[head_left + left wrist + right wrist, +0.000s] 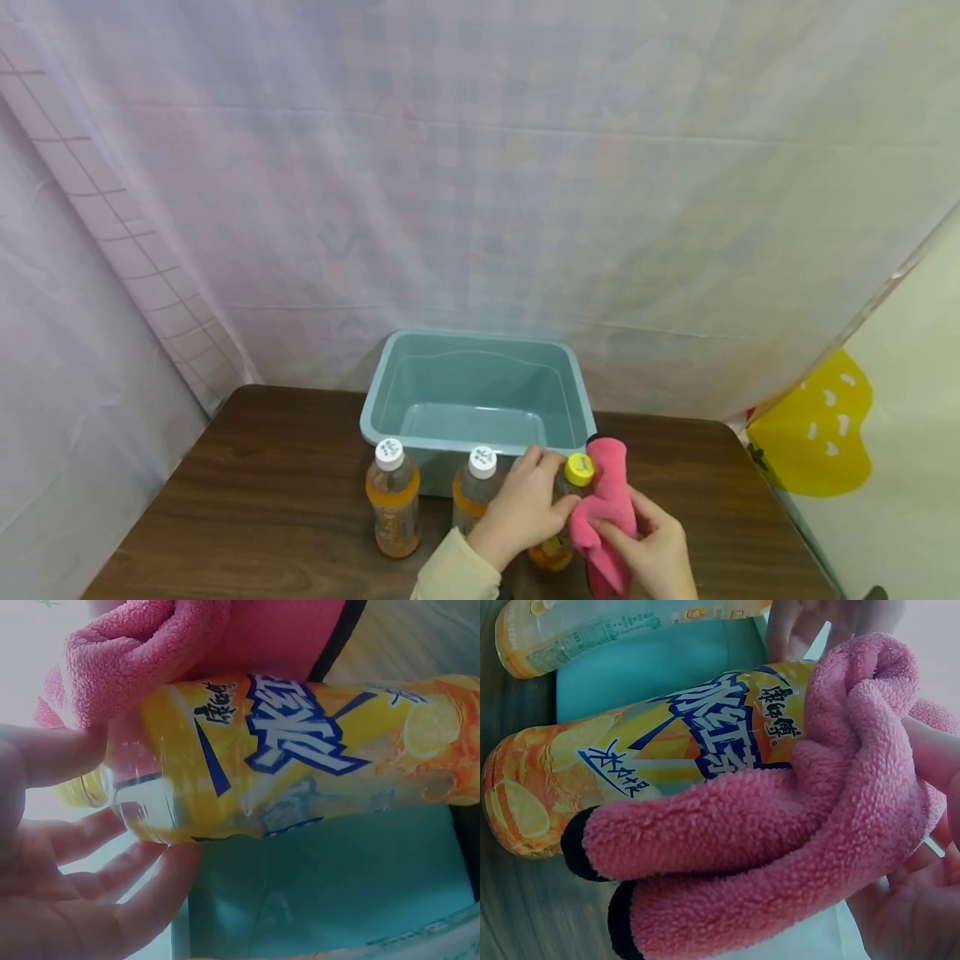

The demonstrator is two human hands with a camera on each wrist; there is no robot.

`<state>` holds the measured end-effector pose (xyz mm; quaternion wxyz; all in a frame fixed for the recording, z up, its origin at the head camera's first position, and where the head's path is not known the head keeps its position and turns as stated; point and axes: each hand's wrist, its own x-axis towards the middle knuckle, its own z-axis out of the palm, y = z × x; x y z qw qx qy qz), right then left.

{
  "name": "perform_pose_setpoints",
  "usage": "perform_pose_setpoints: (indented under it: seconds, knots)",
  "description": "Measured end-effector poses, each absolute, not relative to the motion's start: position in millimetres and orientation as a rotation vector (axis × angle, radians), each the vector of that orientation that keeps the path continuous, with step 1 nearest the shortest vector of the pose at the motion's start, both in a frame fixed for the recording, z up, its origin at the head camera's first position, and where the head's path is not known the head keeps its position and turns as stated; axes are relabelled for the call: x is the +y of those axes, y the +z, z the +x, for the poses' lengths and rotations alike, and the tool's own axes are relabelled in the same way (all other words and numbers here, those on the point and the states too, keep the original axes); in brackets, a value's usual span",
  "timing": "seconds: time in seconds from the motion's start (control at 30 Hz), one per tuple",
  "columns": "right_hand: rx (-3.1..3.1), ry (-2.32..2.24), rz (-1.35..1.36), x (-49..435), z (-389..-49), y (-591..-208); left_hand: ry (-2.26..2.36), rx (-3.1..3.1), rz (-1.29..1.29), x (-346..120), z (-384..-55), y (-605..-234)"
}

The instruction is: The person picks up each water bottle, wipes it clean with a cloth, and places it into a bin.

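Note:
A clear plastic bottle (553, 557) with a yellow cap and a yellow-and-orange label stands on the table in front of the tub. My left hand (525, 510) holds it near the neck, thumb on one side and fingers on the other. Pinched in my right hand (660, 543) is a bunched pink towel (611, 492) with dark edging. The towel lies against the bottle's upper right side. In the right wrist view, its two folded ends hang down beside the label, and the left wrist view has the towel (195, 645) close to my left thumb.
A blue-green plastic tub (480, 333) stands at the table's back. Two white-capped bottles with orange labels, a left one (393, 508) and a nearer one (467, 498) partly behind my left hand, stand before it. The brown wooden table (285, 500) meets a hanging curtain behind.

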<state>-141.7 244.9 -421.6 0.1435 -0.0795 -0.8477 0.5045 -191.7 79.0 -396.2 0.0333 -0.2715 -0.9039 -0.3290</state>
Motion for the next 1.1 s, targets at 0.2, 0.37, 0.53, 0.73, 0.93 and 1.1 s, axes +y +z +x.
perform_pose_setpoints:
  seconds: [0.2,0.37,0.53,0.73,0.93,1.1]
  knots:
    - [-2.455,1.366,-0.16,244,-143,-424,-1.082,-2.793,-0.849,79,-192,-396]
    - [-2.47,1.371,-0.205,243,-143,-431,-1.07,-2.795,-0.844,79,-192,-396]
    - [-2.482,1.459,-0.292,244,-142,-443,-1.069,-2.856,-0.818,80,-192,-393]
    - [-2.488,1.489,-0.299,246,-145,-468,-1.074,-2.867,-0.789,81,-192,-394]
    - [-2.608,1.493,-0.35,252,-152,-494,-1.074,-2.843,-0.774,82,-190,-396]
    - [-2.725,1.407,-0.342,257,-156,-509,-1.115,-2.857,-0.771,82,-190,-396]
